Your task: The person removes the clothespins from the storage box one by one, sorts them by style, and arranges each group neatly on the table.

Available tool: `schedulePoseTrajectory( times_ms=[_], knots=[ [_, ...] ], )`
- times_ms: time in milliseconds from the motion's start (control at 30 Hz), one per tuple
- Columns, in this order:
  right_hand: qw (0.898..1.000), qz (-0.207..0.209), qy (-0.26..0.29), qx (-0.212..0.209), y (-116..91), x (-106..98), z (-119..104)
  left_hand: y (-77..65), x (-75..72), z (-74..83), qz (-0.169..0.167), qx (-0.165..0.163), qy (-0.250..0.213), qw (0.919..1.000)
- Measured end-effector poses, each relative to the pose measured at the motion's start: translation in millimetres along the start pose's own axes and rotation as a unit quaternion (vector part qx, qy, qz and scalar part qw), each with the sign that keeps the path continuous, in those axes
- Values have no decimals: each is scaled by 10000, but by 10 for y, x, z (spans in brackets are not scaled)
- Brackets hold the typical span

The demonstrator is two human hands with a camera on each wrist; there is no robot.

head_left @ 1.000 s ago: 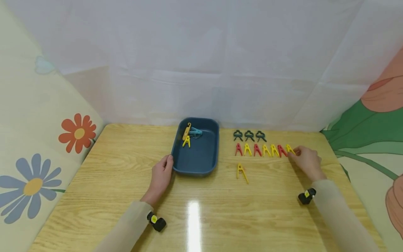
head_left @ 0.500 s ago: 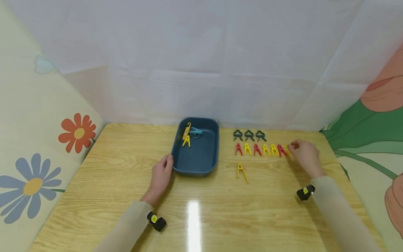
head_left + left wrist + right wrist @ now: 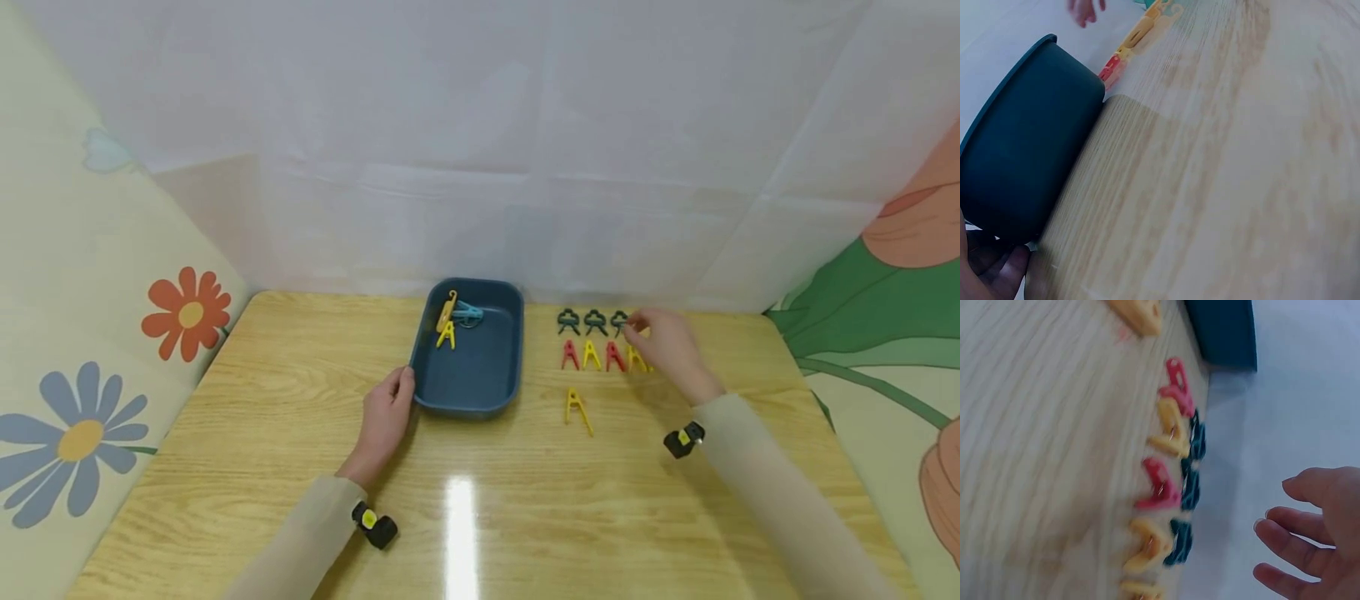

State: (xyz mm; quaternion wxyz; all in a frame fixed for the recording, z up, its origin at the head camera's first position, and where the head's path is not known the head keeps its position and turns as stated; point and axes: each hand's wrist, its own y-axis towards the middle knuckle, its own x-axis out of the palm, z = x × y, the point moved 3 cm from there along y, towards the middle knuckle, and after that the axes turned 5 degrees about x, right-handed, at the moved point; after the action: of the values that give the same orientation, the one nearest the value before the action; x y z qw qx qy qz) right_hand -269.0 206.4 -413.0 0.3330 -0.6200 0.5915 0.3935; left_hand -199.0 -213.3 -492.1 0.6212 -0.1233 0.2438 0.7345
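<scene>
My left hand (image 3: 386, 417) grips the near left corner of a dark blue plastic basin (image 3: 472, 387). Inside that basin lie a yellow clothespin with a hook (image 3: 447, 312), a light blue clothespin (image 3: 468, 312) and a small yellow clothespin (image 3: 447, 334). My right hand (image 3: 669, 346) hovers over the right part of a row of red and yellow clothespins, hiding some; its fingers are spread and empty in the right wrist view. The row includes a red clothespin (image 3: 1161, 486) and a yellow clothespin (image 3: 1174, 430). Behind it stand three dark green clips (image 3: 594, 322).
A larger yellow clothespin (image 3: 573, 397) lies alone in front of the row. All rests on a wooden table (image 3: 555, 517). A white sheet (image 3: 480, 167) hangs along the back edge, with flower-printed cloth (image 3: 67, 250) at both sides.
My right hand has let go of the yellow clothespin at the right end of the row and moved left over the clothespins. The left hand and the basin have stayed in place.
</scene>
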Motion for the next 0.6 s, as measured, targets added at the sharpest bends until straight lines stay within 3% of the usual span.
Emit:
schedulePoseTrajectory(
  times_ms=[367,600],
  knots=[
    [9958,-725,525,-180,281,65,-696,8,-6,-12,-8,-68,-79,9999],
    [9940,-923,228,-531,485,122,-1191,10,-1,-2,-58,-104,-120,9999]
  ],
)
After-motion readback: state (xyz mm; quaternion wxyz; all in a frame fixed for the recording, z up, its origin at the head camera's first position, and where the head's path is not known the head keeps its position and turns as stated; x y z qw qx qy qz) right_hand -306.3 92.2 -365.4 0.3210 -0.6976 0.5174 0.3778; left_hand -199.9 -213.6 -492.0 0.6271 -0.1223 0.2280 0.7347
